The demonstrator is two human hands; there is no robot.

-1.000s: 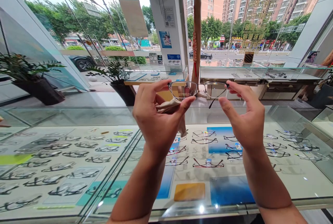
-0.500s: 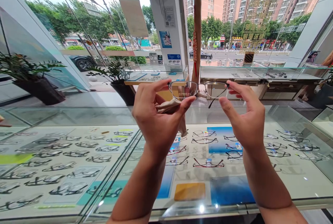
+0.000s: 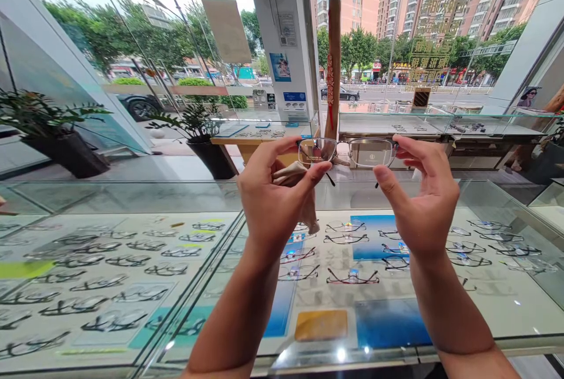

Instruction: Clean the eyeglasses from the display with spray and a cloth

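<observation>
Clear metal-rimmed eyeglasses (image 3: 372, 154) are held by slightly parted left fingers (image 3: 316, 175) at nine o'clock, right fingers (image 3: 389, 183) at three. Beige cloth (image 3: 311, 214) is clasped at nine.

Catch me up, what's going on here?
A person is holding a pair of glasses up in the air over a glass display case. The left hand pinches one end of them and also holds a beige cloth, which hangs below it. The right hand has its forefinger at the other end; how firmly it grips is hard to tell. More eyeglasses lie in rows inside the case.
</observation>
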